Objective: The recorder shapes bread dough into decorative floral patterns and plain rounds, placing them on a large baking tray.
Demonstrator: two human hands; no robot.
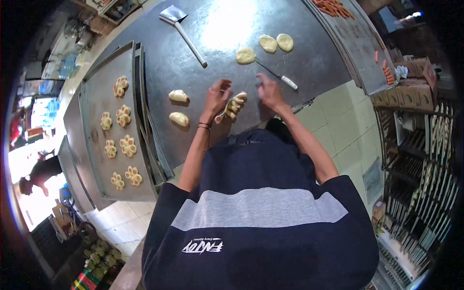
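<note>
A cut strip of dough (pixel 234 105) is being shaped on the dark metal desk (pixel 309 63), just in front of the body. The left hand (pixel 217 95) has its grip closed lightly on the strip's left side; the right hand (pixel 268 91) hovers just beside it with fingers spread and nothing held. Seven flower-shaped pieces (pixel 127 145) already lie on the tray (pixel 94 96) to the left. Two filled rolls (pixel 178 107) wait near the left hand, and three flat rounds (pixel 264 48) lie farther back, beside a knife (pixel 280 77). The strip looks pale and soft, sliced into segments and not yet curled into a flower, so the work seems roughly half done.
</note>
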